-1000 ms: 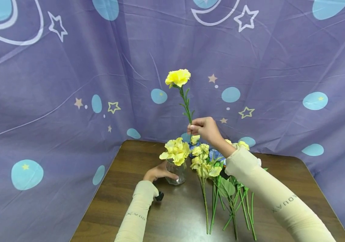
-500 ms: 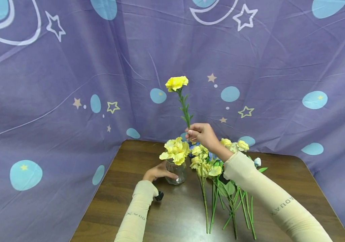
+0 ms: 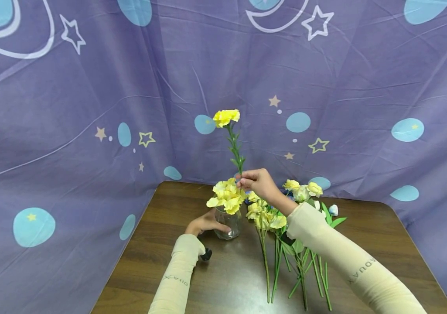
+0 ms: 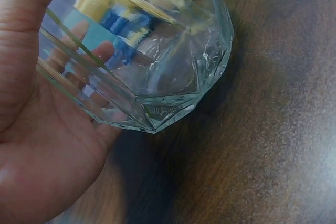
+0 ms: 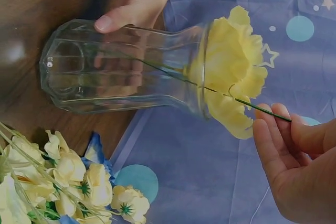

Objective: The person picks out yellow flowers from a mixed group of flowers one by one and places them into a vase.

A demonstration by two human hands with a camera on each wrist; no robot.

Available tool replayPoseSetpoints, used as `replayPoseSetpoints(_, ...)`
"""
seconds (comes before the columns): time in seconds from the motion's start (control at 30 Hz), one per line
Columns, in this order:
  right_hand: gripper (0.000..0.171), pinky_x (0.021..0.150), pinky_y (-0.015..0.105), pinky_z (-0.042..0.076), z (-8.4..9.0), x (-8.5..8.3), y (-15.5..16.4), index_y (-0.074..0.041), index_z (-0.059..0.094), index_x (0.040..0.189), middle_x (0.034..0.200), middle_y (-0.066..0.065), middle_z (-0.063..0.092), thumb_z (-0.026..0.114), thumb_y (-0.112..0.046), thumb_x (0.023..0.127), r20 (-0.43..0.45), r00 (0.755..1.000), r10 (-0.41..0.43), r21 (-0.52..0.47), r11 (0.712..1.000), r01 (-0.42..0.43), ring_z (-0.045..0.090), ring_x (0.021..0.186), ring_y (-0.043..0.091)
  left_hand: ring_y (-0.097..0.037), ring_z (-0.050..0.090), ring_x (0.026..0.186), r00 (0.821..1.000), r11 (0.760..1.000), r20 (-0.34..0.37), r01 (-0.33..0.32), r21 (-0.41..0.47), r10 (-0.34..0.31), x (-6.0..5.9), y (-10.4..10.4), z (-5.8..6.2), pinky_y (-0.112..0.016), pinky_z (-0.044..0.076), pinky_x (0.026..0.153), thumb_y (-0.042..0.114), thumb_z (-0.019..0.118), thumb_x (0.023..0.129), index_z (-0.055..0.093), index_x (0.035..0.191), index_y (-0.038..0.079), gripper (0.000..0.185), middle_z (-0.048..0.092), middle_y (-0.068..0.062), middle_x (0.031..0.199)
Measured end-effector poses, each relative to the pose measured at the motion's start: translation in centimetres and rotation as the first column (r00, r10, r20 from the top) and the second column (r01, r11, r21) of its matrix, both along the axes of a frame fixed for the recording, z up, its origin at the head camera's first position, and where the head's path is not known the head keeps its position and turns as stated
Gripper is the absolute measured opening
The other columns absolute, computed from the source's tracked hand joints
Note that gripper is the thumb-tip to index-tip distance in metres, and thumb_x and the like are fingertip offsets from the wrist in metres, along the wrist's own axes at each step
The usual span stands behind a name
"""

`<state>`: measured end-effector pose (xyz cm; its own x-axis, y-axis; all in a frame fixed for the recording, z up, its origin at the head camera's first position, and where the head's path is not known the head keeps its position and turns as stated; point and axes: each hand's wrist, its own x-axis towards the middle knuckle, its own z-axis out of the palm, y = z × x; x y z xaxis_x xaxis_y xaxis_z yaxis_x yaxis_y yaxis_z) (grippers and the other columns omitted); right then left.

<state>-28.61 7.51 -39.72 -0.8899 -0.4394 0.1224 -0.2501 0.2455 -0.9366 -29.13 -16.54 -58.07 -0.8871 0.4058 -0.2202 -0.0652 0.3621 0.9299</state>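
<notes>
My left hand holds a clear faceted glass vase near its base, thumb on the near side, fingers behind the glass. The vase stands upright on the table. A large ruffled yellow bloom fills its mouth. With fingertips and thumb, my right hand pinches the thin green stem of a yellow carnation raised above the vase. In the right wrist view that stem crosses the large bloom, and its lower part appears to run down inside the vase; the carnation's head is outside that view.
Several loose artificial flowers, pale yellow, blue and white, lie right of the vase, their stems pointing to the near edge. The brown wooden table meets a purple patterned curtain behind.
My right hand has moved down and slightly left with the carnation, closer to the vase mouth. The left hand and vase have stayed in place.
</notes>
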Motion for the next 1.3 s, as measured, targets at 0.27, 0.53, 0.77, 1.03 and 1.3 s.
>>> replayPoseSetpoints(0.27,0.023,0.087,0.043,0.062,-0.7,0.3,-0.3,0.013,0.07,0.116,0.108,0.028,0.073,0.058,0.0,0.101,-0.023,1.0,0.002,0.026,1.0,-0.001,0.073,0.099,0.035,-0.039,0.026,0.153,1.0,0.999,-0.023,0.022,0.023,-0.022,0.0,0.0,0.0,-0.056,0.022,0.125,0.021,0.093,0.073,0.01,0.163,0.01,0.122,0.024,-0.02,0.166)
replayPoseSetpoints(0.53,0.017,0.082,0.039,0.063,-1.4,0.2,-0.7,0.007,0.076,0.095,0.107,0.022,0.075,0.061,0.001,0.099,-0.116,0.993,-0.024,0.127,0.991,0.039,0.074,0.094,0.032,-0.037,0.029,0.151,0.998,0.998,-0.056,0.034,0.053,-0.031,-0.1,0.1,0.0,-0.054,0.023,0.125,0.015,0.092,0.073,0.012,0.162,0.01,0.12,0.029,-0.019,0.164)
replayPoseSetpoints(0.77,0.017,0.075,0.033,0.062,-2.3,0.2,-0.8,0.0,0.077,0.086,0.095,0.015,0.077,0.065,-0.003,0.098,-0.189,0.981,-0.03,0.223,0.972,0.073,0.073,0.084,0.023,-0.034,0.024,0.154,0.998,0.997,-0.054,0.035,0.063,-0.032,-0.2,0.1,-0.1,-0.052,0.02,0.127,0.014,0.092,0.073,0.009,0.164,0.014,0.123,0.023,-0.016,0.167)
replayPoseSetpoints(1.03,0.012,0.075,0.035,0.064,-2.8,0.7,-1.0,0.001,0.078,0.098,0.092,0.017,0.078,0.067,-0.003,0.097,-0.137,0.988,-0.068,0.195,0.976,0.094,0.076,0.083,0.031,-0.038,0.019,0.155,0.998,0.999,-0.065,0.016,0.046,-0.013,0.0,0.0,-0.1,-0.056,0.019,0.126,0.018,0.093,0.072,0.004,0.164,0.012,0.128,0.015,-0.02,0.169)
replayPoseSetpoints(1.3,0.014,0.061,0.024,0.047,-2.9,0.8,-1.4,0.002,0.073,0.097,0.084,0.015,0.077,0.063,0.006,0.089,-0.161,0.971,-0.175,0.19,0.96,0.204,0.071,0.074,0.02,-0.042,0.025,0.152,0.999,1.0,-0.032,-0.018,0.016,0.018,0.3,0.0,0.1,-0.056,0.027,0.123,0.018,0.092,0.074,0.003,0.163,0.005,0.127,0.018,-0.026,0.167)
